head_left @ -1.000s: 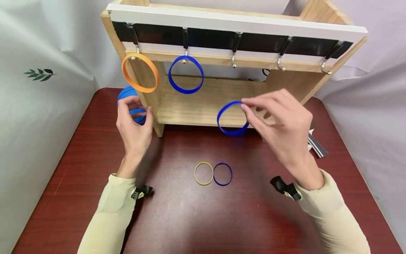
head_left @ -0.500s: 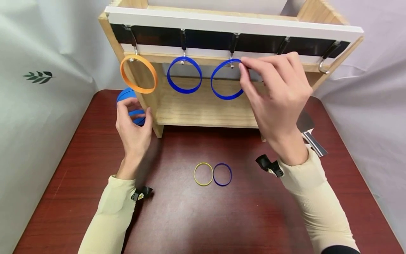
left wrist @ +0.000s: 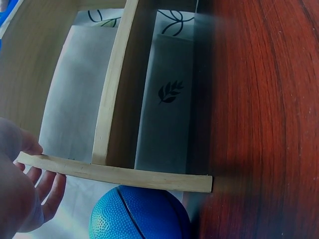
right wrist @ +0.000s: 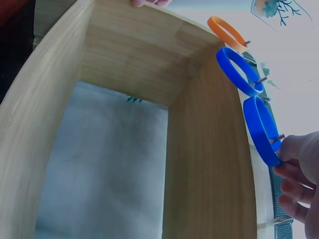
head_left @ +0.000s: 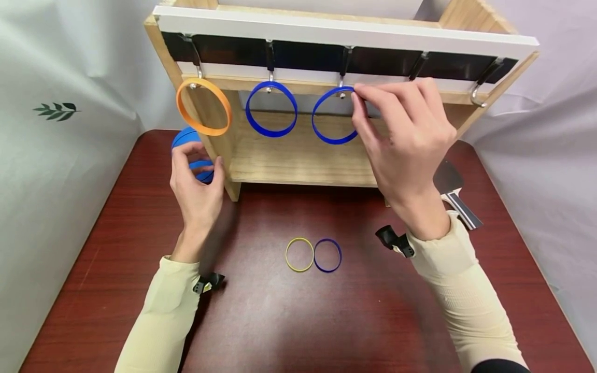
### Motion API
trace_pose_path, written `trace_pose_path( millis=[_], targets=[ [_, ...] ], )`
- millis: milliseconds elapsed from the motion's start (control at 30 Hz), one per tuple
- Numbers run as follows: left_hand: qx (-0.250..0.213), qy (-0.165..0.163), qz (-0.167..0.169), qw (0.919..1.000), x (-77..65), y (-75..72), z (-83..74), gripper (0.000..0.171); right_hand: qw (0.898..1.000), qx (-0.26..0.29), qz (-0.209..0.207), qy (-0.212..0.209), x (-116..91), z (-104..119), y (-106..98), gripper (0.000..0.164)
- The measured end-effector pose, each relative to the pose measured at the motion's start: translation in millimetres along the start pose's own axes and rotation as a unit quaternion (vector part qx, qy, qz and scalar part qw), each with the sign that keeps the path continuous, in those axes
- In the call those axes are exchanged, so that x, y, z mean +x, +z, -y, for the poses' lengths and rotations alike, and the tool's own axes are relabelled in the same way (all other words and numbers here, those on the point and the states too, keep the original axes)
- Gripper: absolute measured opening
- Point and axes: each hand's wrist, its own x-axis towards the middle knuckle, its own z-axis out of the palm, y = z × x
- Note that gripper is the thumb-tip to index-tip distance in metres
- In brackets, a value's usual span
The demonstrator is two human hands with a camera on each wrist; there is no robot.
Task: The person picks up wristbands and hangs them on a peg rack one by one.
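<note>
My right hand [head_left: 408, 132] pinches the right edge of a blue ring [head_left: 322, 135], a flat round band, between thumb and fingertips. That ring hangs around the tip of the third hook [head_left: 342, 77]; in the right wrist view the hook's tip pokes through the ring [right wrist: 256, 127]. To its left a second blue ring [head_left: 252, 122] and an orange ring [head_left: 183, 111] each hang on a hook. My left hand [head_left: 196, 184] grips the side panel of the wooden rack [head_left: 224, 129], with the thumb on one face of the panel [left wrist: 134, 178] and the fingers on the other.
A yellow ring [head_left: 287, 260] and a dark blue ring [head_left: 340, 260] lie side by side on the red-brown table [head_left: 289, 321]. Behind my left hand sits a blue ball [head_left: 185, 135]. A paddle [head_left: 462, 210] lies at right. The rightmost hook [head_left: 477, 98] bears no ring.
My right hand has risen with the blue ring from in front of the shelf to the third hook, which now passes through it. The left hand has stayed on the rack.
</note>
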Motion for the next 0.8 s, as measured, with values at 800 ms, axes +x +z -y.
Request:
trace_pose_path(
  millis=[800],
  targets=[
    [0.003, 0.016, 0.0, 0.9999, 0.5, 0.5, 9.4, 0.032, 0.996, 0.055, -0.017, 0.069, -17.5, -5.4, -33.0, 0.014]
  ],
)
